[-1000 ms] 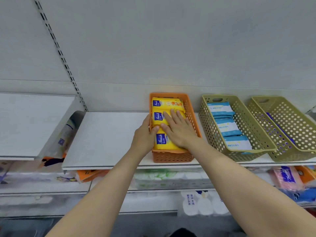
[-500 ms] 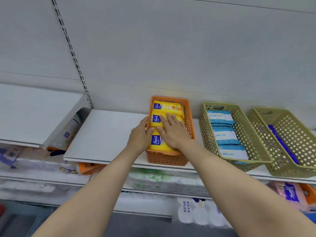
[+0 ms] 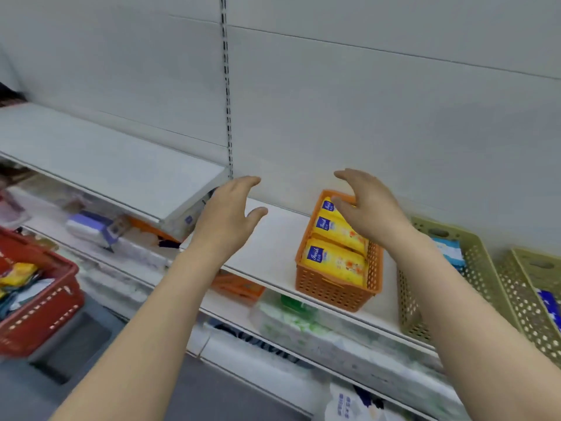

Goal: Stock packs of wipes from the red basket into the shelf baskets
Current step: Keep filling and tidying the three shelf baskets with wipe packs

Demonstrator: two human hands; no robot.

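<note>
At the far left, low down, the red basket sits with a jumble of packs inside, a yellow one uppermost; it is well apart from both my hands. Beside it runs the lower shelving with blurred stock, and above that a bare white shelf that ends at the slotted upright. My left hand hangs in the air over the next white shelf board, fingers relaxed and loosely spread, thumb out to the right — it holds nothing and touches nothing. To its right stands the orange basket on that board, with three yellow packs of wipes lying flat in a row from front to back. My right hand hovers above the rear half of this basket, fingers gently curved and apart, empty; it covers part of the rearmost pack from view, and I cannot tell whether a fingertip grazes it. Further right comes an olive basket with blue-and-white packs, then a second olive basket at the frame edge — a dark blue pack shows inside it.
</note>
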